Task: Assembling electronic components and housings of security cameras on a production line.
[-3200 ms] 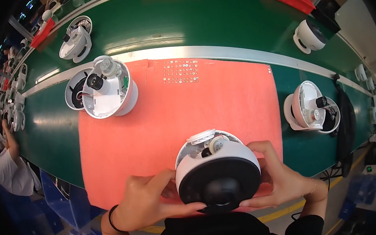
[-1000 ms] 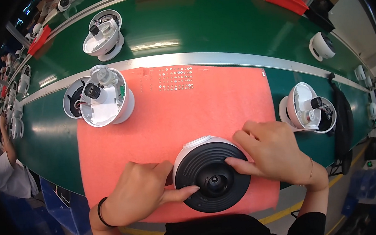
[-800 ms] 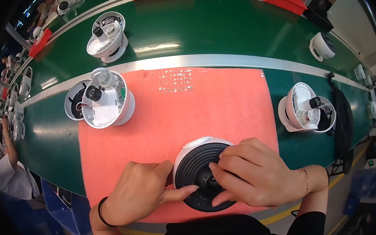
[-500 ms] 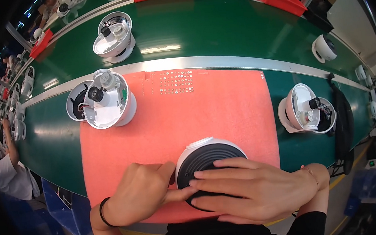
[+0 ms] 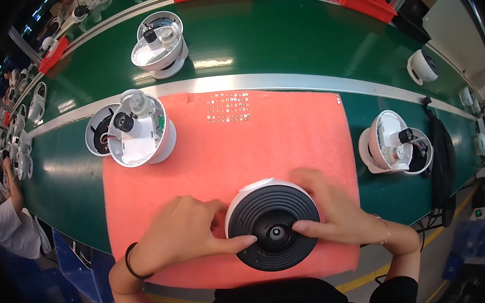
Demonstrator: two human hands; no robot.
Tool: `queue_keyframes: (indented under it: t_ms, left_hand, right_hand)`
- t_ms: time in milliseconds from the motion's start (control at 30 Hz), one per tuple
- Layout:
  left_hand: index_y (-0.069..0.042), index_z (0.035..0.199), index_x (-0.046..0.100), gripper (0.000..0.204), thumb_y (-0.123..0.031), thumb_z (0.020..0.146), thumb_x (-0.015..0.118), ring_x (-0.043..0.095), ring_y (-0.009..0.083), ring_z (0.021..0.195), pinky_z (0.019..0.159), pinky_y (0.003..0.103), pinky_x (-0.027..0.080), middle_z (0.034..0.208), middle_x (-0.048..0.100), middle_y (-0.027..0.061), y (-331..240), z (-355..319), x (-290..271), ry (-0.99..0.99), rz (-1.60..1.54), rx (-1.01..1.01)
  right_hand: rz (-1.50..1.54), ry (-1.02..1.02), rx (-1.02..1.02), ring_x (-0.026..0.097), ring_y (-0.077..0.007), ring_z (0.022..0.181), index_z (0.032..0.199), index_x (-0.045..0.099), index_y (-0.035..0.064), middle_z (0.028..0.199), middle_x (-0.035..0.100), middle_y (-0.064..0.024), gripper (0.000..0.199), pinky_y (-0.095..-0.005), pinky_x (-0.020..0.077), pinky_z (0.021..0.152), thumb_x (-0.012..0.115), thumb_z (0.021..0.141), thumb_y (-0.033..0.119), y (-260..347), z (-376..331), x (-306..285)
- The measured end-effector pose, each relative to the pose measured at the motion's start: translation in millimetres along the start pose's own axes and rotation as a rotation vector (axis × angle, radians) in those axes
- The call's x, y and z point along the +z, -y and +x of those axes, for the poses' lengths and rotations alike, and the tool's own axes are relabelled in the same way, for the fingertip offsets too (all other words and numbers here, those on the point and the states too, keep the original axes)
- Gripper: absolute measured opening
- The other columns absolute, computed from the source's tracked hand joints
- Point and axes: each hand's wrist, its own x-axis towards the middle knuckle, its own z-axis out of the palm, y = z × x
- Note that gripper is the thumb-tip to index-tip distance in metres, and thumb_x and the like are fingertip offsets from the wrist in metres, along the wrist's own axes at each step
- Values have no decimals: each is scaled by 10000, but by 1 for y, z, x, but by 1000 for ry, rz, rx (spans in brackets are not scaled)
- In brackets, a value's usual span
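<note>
Pad (image 5: 214, 159) of matt, foam-like sheet. Over the pad, ridge-faced camera (image 5: 271, 203) of smooth plastic. Beyond the pad, rail (image 5: 282, 80) of shiny metal.

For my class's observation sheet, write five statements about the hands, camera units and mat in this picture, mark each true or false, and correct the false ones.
1. The thumbs of the left hand and right hand lie over the white camera unit with a round, ridged black front. True.
2. The right hand covers the unit's lens. False: the round, dark lens shows between the thumbs.
3. Small, round silvery metal pieces lie in rows on the pink foam mat. True.
4. Those pieces lie along the mat's near edge. False: they are by its far edge.
5. A thin black wristband circles the right wrist. False: the black band is on the left wrist.
</note>
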Motion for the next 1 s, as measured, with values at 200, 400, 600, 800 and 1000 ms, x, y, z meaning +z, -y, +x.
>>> queue_keyframes:
  t_ms: [200, 400, 600, 800, 1000]
  left_hand:
    - [16, 1318, 269, 809, -331, 720, 688, 543, 255, 1030, 832, 338, 467, 1125, 525, 190, -6, 0, 29, 36, -1109, 110]
    - [44, 1320, 254, 893, -211, 631, 761, 597, 284, 949, 777, 339, 508, 1068, 552, 213, -22, 10, 15, -464, -637, 361]
    - [61, 1325, 262, 897, -217, 622, 744, 595, 245, 937, 736, 291, 514, 1085, 569, 181, -3, 35, 5, -541, -753, 337]
    - [2, 1303, 312, 630, -366, 838, 526, 435, 239, 1164, 982, 383, 346, 1268, 431, 123, 25, 68, -14, -390, -1568, 553]
    - [-139, 1310, 329, 663, -609, 843, 352, 413, 254, 1179, 974, 426, 355, 1303, 398, 76, -27, 107, -38, -840, -1880, 408]
  right_hand:
    - [344, 66, -85, 367, -234, 1194, 1282, 179, 20, 1263, 366, -171, 817, -368, 300, 987, 735, 699, 153, -4, -10, 5]
    - [150, -296, -330, 477, -216, 1058, 1126, 289, 28, 1111, 447, -168, 818, -339, 390, 884, 823, 562, 285, -6, 18, 4]
    - [104, -421, -424, 556, -179, 891, 1088, 340, 47, 979, 546, -127, 740, -298, 435, 779, 792, 571, 324, 9, 47, -13]
    - [368, -275, -677, 324, -247, 1237, 1371, 17, 74, 1332, 238, -149, 1056, -382, 315, 1011, 763, 625, 123, 32, 53, -10]
    - [-28, -717, -839, 380, -298, 1207, 1381, 64, 74, 1332, 266, -188, 1005, -393, 390, 962, 734, 632, 114, 36, 83, -14]
